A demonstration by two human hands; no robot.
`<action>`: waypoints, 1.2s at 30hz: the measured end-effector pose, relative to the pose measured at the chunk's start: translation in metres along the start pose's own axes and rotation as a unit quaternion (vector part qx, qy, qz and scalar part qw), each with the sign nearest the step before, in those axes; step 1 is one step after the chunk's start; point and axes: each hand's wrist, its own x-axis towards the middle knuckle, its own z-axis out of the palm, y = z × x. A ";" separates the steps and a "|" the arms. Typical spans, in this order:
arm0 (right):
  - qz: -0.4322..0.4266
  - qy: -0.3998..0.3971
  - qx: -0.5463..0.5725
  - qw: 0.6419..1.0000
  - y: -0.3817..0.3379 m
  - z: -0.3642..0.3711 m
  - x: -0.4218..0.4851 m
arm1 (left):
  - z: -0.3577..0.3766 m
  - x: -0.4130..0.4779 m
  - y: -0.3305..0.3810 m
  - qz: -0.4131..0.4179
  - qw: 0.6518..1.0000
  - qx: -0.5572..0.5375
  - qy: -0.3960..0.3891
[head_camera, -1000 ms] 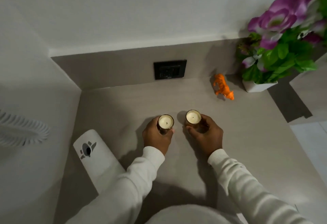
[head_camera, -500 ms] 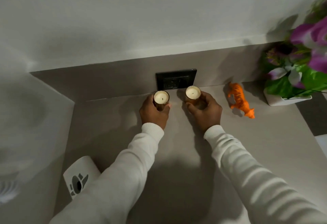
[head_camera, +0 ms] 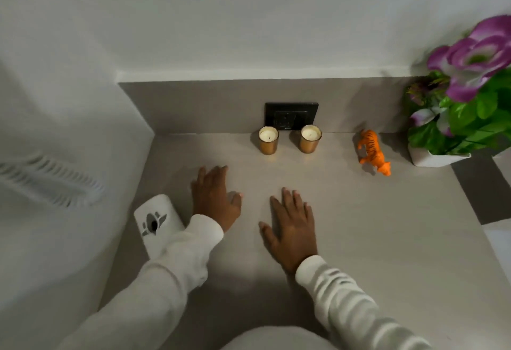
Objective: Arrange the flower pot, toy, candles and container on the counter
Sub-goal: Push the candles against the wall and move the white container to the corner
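Both candles [head_camera: 289,139] released since half-second ago, now upright at frame centre-top below socket [head_camera: 291,115]. Left hand [head_camera: 214,201], right hand [head_camera: 291,228] withdrawn, fingers spread, empty. Container [head_camera: 157,221] likely next.

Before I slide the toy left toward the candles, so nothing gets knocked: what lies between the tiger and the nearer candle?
Nothing: the head view shows bare counter between the orange tiger and the right candle.

Probably a home: grey counter [head_camera: 359,239] with wall socket [head_camera: 291,115], potted flowers [head_camera: 464,106] and candles [head_camera: 268,140].
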 end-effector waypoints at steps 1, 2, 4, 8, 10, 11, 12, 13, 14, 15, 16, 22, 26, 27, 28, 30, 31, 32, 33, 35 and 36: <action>-0.026 -0.014 -0.017 0.999 -0.008 0.005 -0.008 | -0.010 -0.011 -0.010 -0.019 0.999 0.025 0.021; -0.054 -0.025 -0.032 0.998 -0.015 0.010 -0.014 | -0.020 -0.021 -0.022 -0.048 0.997 0.033 0.042; -0.098 -0.042 -0.064 0.992 -0.024 0.019 -0.021 | -0.035 -0.042 -0.046 -0.111 0.989 0.008 0.093; -0.143 -0.066 -0.111 0.981 -0.033 0.029 -0.015 | -0.051 -0.074 -0.083 -0.283 0.944 -0.119 0.124; -0.152 -0.078 -0.135 0.976 -0.036 0.031 -0.007 | -0.054 -0.074 -0.091 -0.370 0.891 -0.248 0.089; -0.157 -0.085 -0.146 0.973 -0.038 0.033 -0.003 | -0.055 -0.074 -0.093 -0.398 0.861 -0.307 0.074; -0.160 -0.090 -0.155 0.971 -0.039 0.033 0.001 | -0.056 -0.072 -0.094 -0.413 0.839 -0.348 0.062; -0.161 -0.094 -0.159 0.970 -0.041 0.034 0.004 | -0.056 -0.070 -0.094 -0.420 0.828 -0.367 0.057; -0.160 -0.098 -0.160 0.969 -0.042 0.033 0.007 | -0.055 -0.067 -0.094 -0.421 0.825 -0.372 0.061; -0.160 -0.102 -0.162 0.968 -0.043 0.033 0.009 | -0.054 -0.065 -0.092 -0.417 0.826 -0.372 0.078; -0.160 -0.105 -0.163 0.968 -0.043 0.033 0.009 | -0.053 -0.062 -0.089 -0.405 0.829 -0.370 0.106; -0.159 -0.109 -0.164 0.967 -0.040 0.034 0.011 | -0.061 -0.037 -0.069 -0.279 0.844 -0.370 0.269; -0.157 -0.102 -0.166 0.968 -0.038 0.037 0.013 | -0.062 -0.028 -0.057 -0.194 0.833 -0.389 0.341; -0.157 -0.102 -0.166 0.968 -0.038 0.037 0.014 | -0.060 -0.028 -0.056 -0.180 0.836 -0.382 0.351; -0.158 -0.102 -0.166 0.968 -0.038 0.038 0.014 | -0.058 -0.028 -0.056 -0.171 0.837 -0.375 0.360; -0.159 -0.100 -0.166 0.968 -0.038 0.039 0.014 | -0.053 -0.029 -0.057 -0.159 0.841 -0.362 0.370; -0.159 -0.098 -0.167 0.968 -0.038 0.039 0.014 | -0.051 -0.031 -0.058 -0.156 0.843 -0.358 0.369; -0.160 -0.096 -0.167 0.968 -0.038 0.039 0.014 | -0.048 -0.033 -0.059 -0.153 0.846 -0.355 0.366; -0.160 -0.093 -0.165 0.969 -0.038 0.039 0.014 | -0.045 -0.035 -0.060 -0.150 0.851 -0.351 0.361; -0.162 -0.090 -0.161 0.969 -0.039 0.037 0.013 | -0.039 -0.040 -0.060 -0.147 0.861 -0.337 0.351; -0.163 -0.092 -0.161 0.969 -0.039 0.037 0.013 | -0.035 -0.042 -0.061 -0.152 0.863 -0.334 0.348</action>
